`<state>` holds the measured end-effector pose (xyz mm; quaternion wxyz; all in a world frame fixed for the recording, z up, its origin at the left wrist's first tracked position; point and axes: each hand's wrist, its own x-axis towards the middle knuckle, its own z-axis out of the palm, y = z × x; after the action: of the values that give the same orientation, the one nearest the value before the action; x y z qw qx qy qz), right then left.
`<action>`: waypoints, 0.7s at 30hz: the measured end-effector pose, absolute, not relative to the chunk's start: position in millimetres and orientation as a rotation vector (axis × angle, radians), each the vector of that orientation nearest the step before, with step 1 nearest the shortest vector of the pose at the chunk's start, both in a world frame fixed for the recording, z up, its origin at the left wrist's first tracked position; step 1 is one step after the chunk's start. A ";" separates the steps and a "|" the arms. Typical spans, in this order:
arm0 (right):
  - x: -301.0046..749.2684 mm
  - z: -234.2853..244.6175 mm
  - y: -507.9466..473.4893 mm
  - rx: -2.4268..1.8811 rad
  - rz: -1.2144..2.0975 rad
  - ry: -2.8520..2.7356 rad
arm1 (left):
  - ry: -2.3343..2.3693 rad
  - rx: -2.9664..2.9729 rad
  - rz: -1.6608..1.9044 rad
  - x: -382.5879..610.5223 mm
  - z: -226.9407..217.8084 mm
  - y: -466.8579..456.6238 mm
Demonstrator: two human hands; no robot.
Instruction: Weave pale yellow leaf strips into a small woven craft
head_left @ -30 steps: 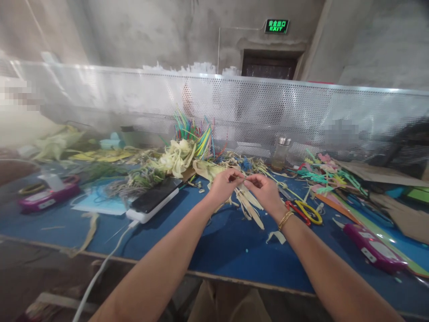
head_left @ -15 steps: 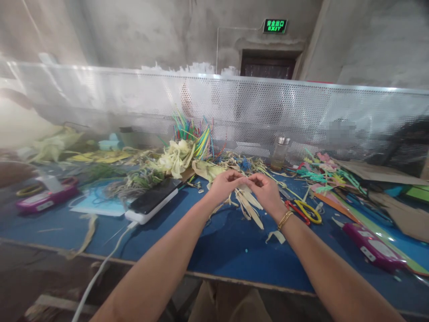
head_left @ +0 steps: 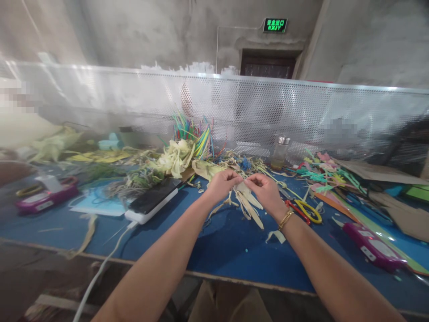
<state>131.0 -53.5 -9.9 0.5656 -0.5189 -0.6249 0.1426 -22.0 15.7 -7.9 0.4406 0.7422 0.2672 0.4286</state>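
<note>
Above the blue table my left hand (head_left: 221, 187) is closed in a pinch, with thumb and forefinger pressed together. Close beside it, my right hand (head_left: 266, 189), with a gold bracelet at the wrist, pinches too. Both fingertips meet a pale piece of corn husk (head_left: 246, 186), which is small and partly hidden by the fingers. Just below the hands lie dry corn husk strips (head_left: 252, 213), fanned out on the table. To the right of my right hand rest scissors with red and yellow handles (head_left: 310, 212).
A phone (head_left: 156, 196) lies on a white power bank with a cable at left. Behind are a husk bundle (head_left: 177, 158), colourful stems (head_left: 204, 142) and a glass bottle (head_left: 280, 153). Purple power strips (head_left: 373, 246) lie at the sides. Another person's sleeve (head_left: 23, 123) shows far left.
My fingertips have drawn slightly apart, and more of the pale husk piece shows between them. The things on the table have stayed in place.
</note>
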 end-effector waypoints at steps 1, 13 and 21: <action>132.3 -10.2 -52.5 -1.216 0.337 -1.474 | 0.641 1.826 1.058 -21.8 -7.6 15.7; 132.4 -9.9 -51.0 -1.070 0.518 -1.368 | 0.503 1.700 1.038 -25.5 -2.9 15.0; 131.8 -9.7 -49.5 -1.028 0.761 -1.184 | 0.496 1.656 1.013 -29.8 2.2 14.2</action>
<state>131.8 -49.5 -9.7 0.6438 -0.4512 -0.5199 0.3342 -29.8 14.2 2.2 0.5389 0.6963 0.2085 0.4258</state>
